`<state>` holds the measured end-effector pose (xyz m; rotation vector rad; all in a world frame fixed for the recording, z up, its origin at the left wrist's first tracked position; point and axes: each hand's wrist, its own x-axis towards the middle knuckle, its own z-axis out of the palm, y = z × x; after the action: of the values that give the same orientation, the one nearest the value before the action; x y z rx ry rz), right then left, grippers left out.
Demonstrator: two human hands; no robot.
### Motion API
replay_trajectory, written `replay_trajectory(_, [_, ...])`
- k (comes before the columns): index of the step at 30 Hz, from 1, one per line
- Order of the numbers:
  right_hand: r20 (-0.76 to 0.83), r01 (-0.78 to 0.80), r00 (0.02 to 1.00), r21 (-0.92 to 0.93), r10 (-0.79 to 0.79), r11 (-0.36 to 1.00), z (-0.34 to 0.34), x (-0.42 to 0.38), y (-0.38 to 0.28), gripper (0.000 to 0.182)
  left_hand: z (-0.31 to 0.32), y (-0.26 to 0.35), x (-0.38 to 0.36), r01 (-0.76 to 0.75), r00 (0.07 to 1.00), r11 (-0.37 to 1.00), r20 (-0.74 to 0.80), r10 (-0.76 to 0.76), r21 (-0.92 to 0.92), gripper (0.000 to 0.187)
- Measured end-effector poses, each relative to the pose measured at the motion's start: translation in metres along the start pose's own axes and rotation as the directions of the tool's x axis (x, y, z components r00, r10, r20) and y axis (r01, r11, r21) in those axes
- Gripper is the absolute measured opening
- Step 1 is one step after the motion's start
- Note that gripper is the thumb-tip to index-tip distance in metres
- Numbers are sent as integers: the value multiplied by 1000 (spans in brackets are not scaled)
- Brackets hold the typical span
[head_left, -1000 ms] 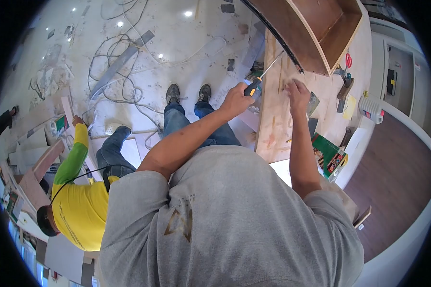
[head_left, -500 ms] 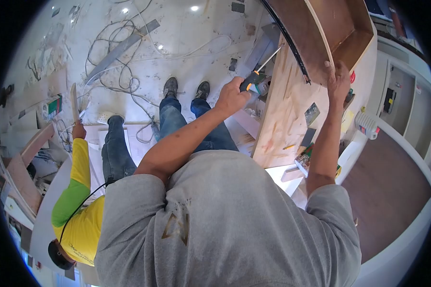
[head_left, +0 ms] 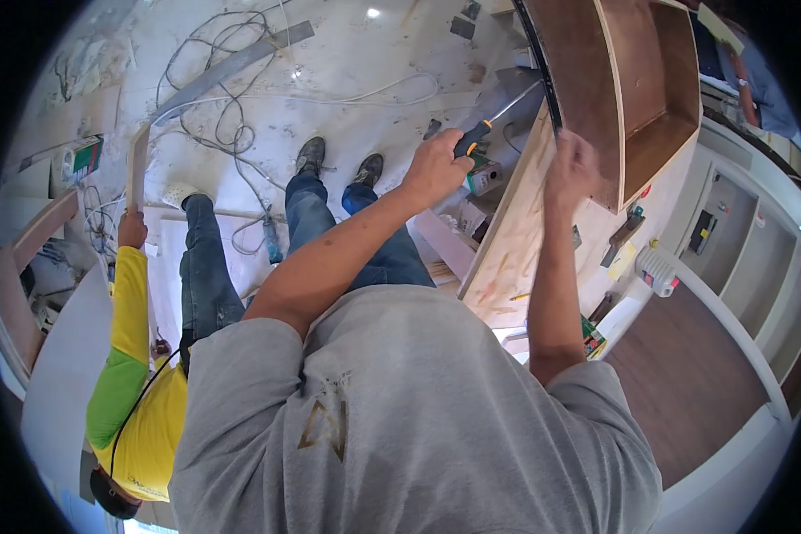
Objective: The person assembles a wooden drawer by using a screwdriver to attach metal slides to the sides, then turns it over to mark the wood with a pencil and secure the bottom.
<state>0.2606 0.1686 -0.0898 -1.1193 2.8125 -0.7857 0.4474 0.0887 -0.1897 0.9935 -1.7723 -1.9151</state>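
My left hand [head_left: 438, 169] is wrapped round the handle of a screwdriver [head_left: 477, 135] with a black and orange grip. Its metal shaft points up and right, the tip overlapping the black edge strip [head_left: 544, 73] of a curved brown wooden cabinet piece [head_left: 587, 98]. My right hand [head_left: 571, 167], blurred by motion, is at the lower end of that strip, in front of the brown panel. Its finger positions are smeared. The cabinet piece has an open compartment on its right and rests on a pale wooden board [head_left: 507, 240].
On the left, a co-worker in a yellow and green top [head_left: 133, 356] holds a wooden strip [head_left: 137, 169]. Tangled cables [head_left: 231, 133] cross the dusty floor. A white plastic bottle [head_left: 657, 271] lies at right. Another person's arm [head_left: 746, 89] shows at upper right.
My right hand has moved left from the light wooden edge to the end of the black strip. The screwdriver has shifted slightly right, and the view has shifted too.
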Motion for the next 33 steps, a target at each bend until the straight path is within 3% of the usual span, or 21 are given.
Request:
replay_trajectory(1, [120,-274,961,318,248,908,21,0,4,31,-1,-1,1,-10,1000,1000,-4,10,19,38])
replay_trajectory(2, [313,-524,851,554,421,647,38,3,4,31,-3,1,2,-16,1000,999,7,16,38,38])
replay_trajectory(5, [601,-705,697,675,392,218,58,26,5,27,-11,-1,-1,-29,1000,998,9,28,62,39])
replay_trajectory(10, [639,-739,662,643,392,202,82,54,22,23,-17,-9,0,-62,995,998,-72,62,-1,42])
replay_trajectory(13, [647,-742,659,642,383,193,94,65,18,22,-18,-10,4,-134,970,990,-211,120,-49,43])
replay_trajectory(16, [663,-742,668,631,339,229,110,83,7,20,-22,-8,14,-41,974,993,-224,15,-111,42])
replay_trajectory(22, [678,-729,684,650,270,214,131,97,-5,19,-37,-11,31,-104,944,992,-322,74,-78,40])
replay_trajectory(28, [636,-774,597,617,489,142,95,42,32,18,-16,-25,-5,-25,994,993,-106,12,-114,42])
replay_trajectory(30, [598,-775,578,616,555,142,84,29,45,18,-2,-28,-15,-67,993,987,-111,51,-146,43])
replay_trajectory(33, [608,-754,627,630,487,185,68,26,60,15,7,-22,-22,-24,1000,981,-2,24,-194,43])
